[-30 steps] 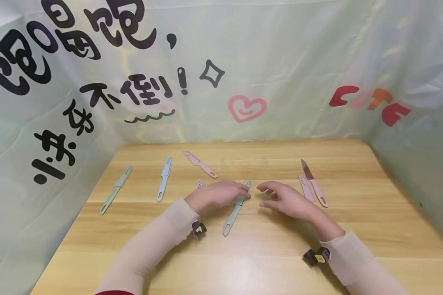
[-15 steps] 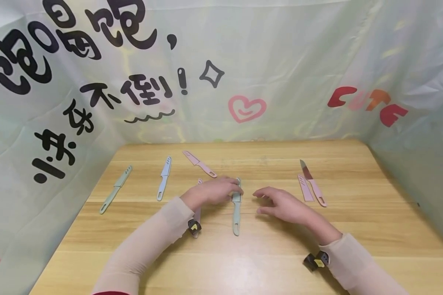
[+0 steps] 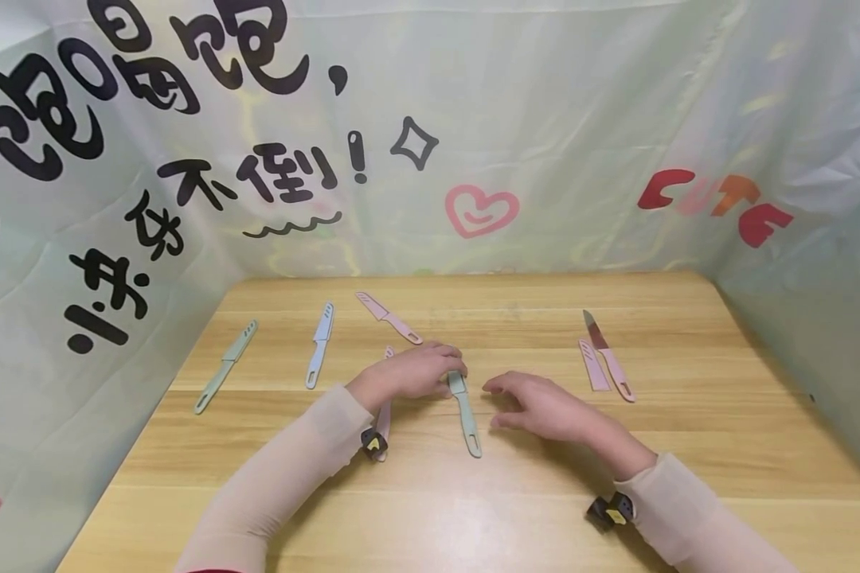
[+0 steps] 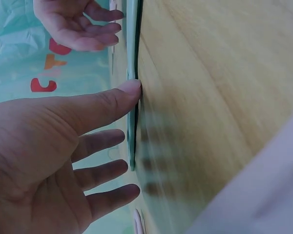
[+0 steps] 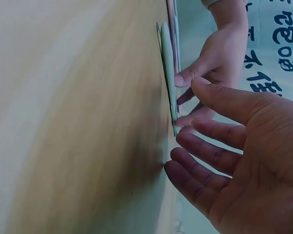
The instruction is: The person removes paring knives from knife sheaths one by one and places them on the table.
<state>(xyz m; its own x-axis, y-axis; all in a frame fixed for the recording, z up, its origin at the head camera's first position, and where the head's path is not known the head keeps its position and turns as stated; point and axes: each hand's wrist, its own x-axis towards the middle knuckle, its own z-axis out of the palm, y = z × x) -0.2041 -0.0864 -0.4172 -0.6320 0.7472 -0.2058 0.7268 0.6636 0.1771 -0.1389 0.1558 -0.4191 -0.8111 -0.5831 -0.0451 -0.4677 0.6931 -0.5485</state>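
A pale green knife (image 3: 468, 418) in its sheath lies flat on the table, its slotted handle towards the near side. My left hand (image 3: 419, 372) pinches the sheathed end, thumb on one side and fingertips at the other; in the left wrist view the thumb (image 4: 131, 88) presses against the knife's edge. The sheath's tip is hidden under the fingers. Just right of the knife, my right hand (image 3: 545, 407) hovers over the table with loosely bent fingers, holding nothing. A pink knife (image 3: 385, 418) lies partly hidden beneath the left wrist.
Further left lie another green knife (image 3: 225, 368) and a blue knife (image 3: 319, 346), both sheathed. A pink sheathed knife (image 3: 389, 318) is behind the left hand. On the right, a bare-bladed pink-handled knife (image 3: 619, 378) lies beside its pink sheath (image 3: 593, 368). A printed curtain (image 3: 580, 119) surrounds the table (image 3: 545, 517).
The green knife has turned under my left hand, its handle swinging from left to right. The left hand has shifted slightly left; the right hand has moved a little nearer and left.
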